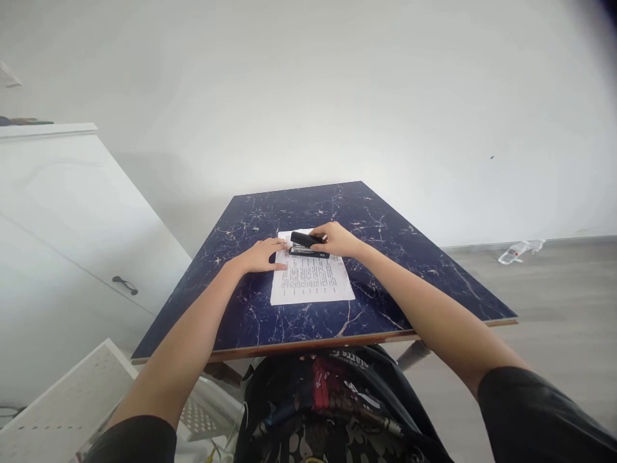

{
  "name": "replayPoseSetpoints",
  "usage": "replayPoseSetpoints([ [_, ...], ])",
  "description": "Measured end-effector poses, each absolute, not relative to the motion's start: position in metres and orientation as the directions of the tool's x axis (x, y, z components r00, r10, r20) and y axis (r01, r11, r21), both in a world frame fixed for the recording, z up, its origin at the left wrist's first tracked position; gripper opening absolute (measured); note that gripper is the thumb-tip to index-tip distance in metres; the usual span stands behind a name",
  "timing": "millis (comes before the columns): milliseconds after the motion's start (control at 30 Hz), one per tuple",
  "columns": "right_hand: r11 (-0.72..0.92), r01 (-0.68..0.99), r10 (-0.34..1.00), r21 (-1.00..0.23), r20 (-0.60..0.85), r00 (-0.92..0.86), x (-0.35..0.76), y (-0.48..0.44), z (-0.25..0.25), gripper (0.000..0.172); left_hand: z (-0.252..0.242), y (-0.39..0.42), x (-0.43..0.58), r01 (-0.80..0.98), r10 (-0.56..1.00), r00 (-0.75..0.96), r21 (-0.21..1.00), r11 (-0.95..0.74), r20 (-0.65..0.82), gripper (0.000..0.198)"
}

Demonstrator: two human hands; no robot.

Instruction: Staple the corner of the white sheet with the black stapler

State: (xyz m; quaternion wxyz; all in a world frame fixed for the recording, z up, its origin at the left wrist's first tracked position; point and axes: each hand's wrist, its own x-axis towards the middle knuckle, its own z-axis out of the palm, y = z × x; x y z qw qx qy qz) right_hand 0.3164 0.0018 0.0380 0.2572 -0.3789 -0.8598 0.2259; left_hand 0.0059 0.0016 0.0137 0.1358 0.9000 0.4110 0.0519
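Observation:
A printed sheet of paper [313,280] lies in the middle of a dark blue marbled table [414,263]. A black stapler [307,245] sits across the sheet's far edge. My right hand [337,239] is closed over the stapler's right end, fingers curled on top of it. My left hand [263,255] lies flat with fingers stretched out on the paper's left far corner, just left of the stapler.
A white cabinet [72,218] with a dark handle stands at the left. A white perforated board [72,405] lies low at the left. A plastic bottle [518,251] lies on the grey floor at the right. A small dark speck [255,228] sits on the table.

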Motion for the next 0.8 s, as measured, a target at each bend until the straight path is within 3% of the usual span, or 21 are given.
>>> replayPoseSetpoints([
  [100, 0.652, 0.517, 0.746, -0.555, 0.344, -0.57, 0.313, 0.01, 0.027, 0.032, 0.013, 0.002, 0.005, 0.729, 0.766, 0.643, 0.301, -0.615, 0.009, 0.078],
  [300, 0.649, 0.506, 0.748, -0.568, 0.354, -0.561, 0.289, 0.013, 0.018, 0.031, 0.007, 0.008, 0.005, 0.742, 0.81, 0.579, 0.352, -0.57, 0.09, 0.082],
  [467, 0.627, 0.418, 0.754, -0.657, 0.378, -0.538, 0.298, 0.015, 0.02, 0.03, 0.007, 0.008, 0.007, 0.711, 0.811, 0.57, 0.414, -0.568, 0.131, 0.079],
  [633, 0.422, 0.262, 0.876, -0.868, 0.316, -0.363, 0.332, 0.022, 0.02, 0.019, 0.011, 0.004, 0.01, 0.705, 0.813, 0.559, 0.424, -0.569, 0.162, 0.067],
  [800, 0.059, 0.07, 0.9, -0.996, 0.023, -0.435, 0.336, 0.022, 0.009, 0.015, 0.015, -0.001, 0.014, 0.629, 0.802, 0.542, 0.512, -0.585, 0.251, 0.054],
])
